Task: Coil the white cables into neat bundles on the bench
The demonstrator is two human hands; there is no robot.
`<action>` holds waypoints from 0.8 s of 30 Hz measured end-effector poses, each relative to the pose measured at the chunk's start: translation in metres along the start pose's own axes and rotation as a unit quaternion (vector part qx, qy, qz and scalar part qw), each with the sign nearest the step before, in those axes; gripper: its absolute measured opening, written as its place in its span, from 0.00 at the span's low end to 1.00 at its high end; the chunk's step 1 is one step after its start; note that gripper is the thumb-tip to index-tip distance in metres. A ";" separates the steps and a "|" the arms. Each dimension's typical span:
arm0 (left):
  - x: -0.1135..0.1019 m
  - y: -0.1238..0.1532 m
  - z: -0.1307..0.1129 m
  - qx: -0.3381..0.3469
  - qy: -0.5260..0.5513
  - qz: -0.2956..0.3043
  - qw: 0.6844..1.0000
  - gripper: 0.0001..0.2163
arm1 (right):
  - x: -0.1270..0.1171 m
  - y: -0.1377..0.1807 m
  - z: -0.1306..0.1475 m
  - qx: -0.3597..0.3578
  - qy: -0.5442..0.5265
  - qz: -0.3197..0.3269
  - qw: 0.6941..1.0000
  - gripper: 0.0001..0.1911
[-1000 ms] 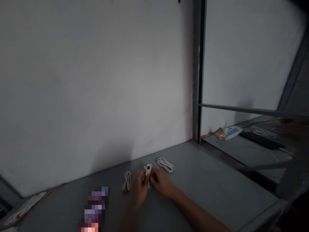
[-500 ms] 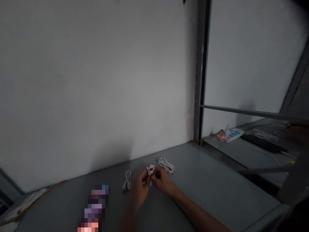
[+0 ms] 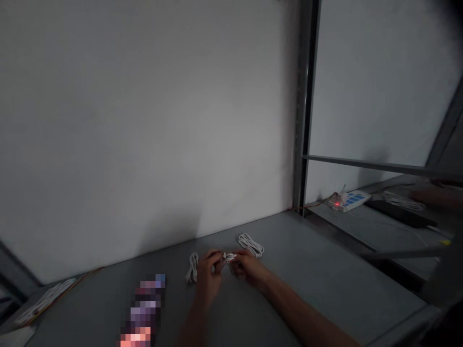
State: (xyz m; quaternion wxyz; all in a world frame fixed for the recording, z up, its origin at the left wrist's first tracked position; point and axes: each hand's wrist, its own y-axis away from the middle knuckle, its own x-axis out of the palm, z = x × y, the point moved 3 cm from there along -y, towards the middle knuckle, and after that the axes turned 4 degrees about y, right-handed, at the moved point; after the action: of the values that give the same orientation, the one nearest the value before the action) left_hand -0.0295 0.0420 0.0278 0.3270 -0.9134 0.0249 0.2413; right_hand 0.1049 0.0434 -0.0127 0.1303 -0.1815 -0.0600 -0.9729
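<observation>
Along the back edge of the grey surface (image 3: 325, 289), right up by the white wall (image 3: 144, 120), both hands are working close together. The left hand (image 3: 210, 272) and right hand (image 3: 249, 267) almost meet, with the fingers (image 3: 216, 254) of each pinched in tight on a small white cable coil (image 3: 229, 257) between them. Most of the coil is hidden by the grip, so that's about all I can make out.

A looser white coil (image 3: 251, 245) sits just past the right hand, near the back edge, and a narrow white coil (image 3: 193, 268) lies just beside the left hand. Further left there's a pixelated object (image 3: 142, 308) running toward the front edge, no idea what it is. Over in the far left corner, a flat white pack (image 3: 45, 301) lies by an orange wire (image 3: 87, 274) along the wall.

To the right, the surface runs on a good way before its edge, so the hands have plenty of room that side. Past a metal post (image 3: 307, 106) there's a second shelf (image 3: 379, 236) with a power strip (image 3: 349, 200) showing a red light, a black bar (image 3: 400, 213), another white coil (image 3: 403, 201), and someone else's hand (image 3: 430, 195) near that coil.
</observation>
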 end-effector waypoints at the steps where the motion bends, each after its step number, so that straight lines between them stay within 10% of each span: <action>1: 0.000 -0.001 0.000 0.002 0.010 0.008 1.000 0.11 | 0.000 0.001 0.000 0.004 -0.008 0.006 1.000 0.12; 10: -0.001 -0.003 0.014 -0.094 0.173 0.023 0.980 0.09 | -0.003 0.000 0.003 -0.010 -0.027 0.006 1.000 0.12; 18: 0.005 0.000 0.033 -0.227 0.189 -0.080 0.952 0.19 | 0.001 0.002 0.005 -0.026 0.023 -0.025 0.999 0.09; 24: 0.007 0.000 0.015 -0.167 0.150 0.066 0.972 0.10 | 0.000 0.003 0.007 -0.018 0.031 -0.017 0.999 0.09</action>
State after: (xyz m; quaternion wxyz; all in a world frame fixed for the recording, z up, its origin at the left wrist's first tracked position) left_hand -0.0300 0.0521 0.0147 0.1454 -0.9772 0.0928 0.1235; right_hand 0.1080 0.0419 -0.0062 0.1123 -0.1528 -0.0419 -0.9810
